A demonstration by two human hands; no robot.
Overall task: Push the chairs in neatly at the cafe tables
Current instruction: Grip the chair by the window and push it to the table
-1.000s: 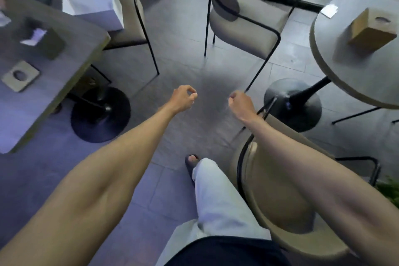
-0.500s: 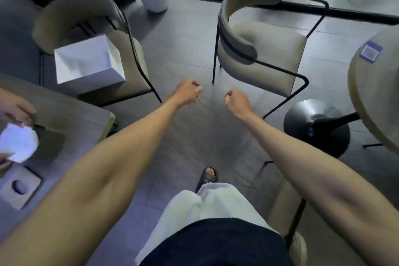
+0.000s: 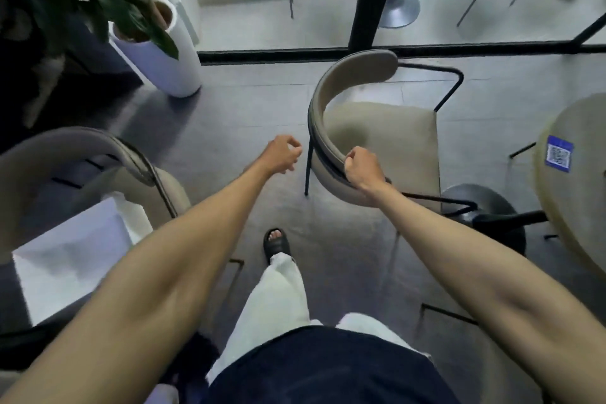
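One right hand (image 3: 362, 167) gripping chair backrest (image 3: 331, 102)

— Any writing you can read?
— No words or numbers. At the right edge of the frame, a blue square sticker (image 3: 559, 157) lies on the round table (image 3: 583, 193).
— What is printed on it?
— A white panel with a dark QR-like pattern; any small lettering is too blurred to tell.
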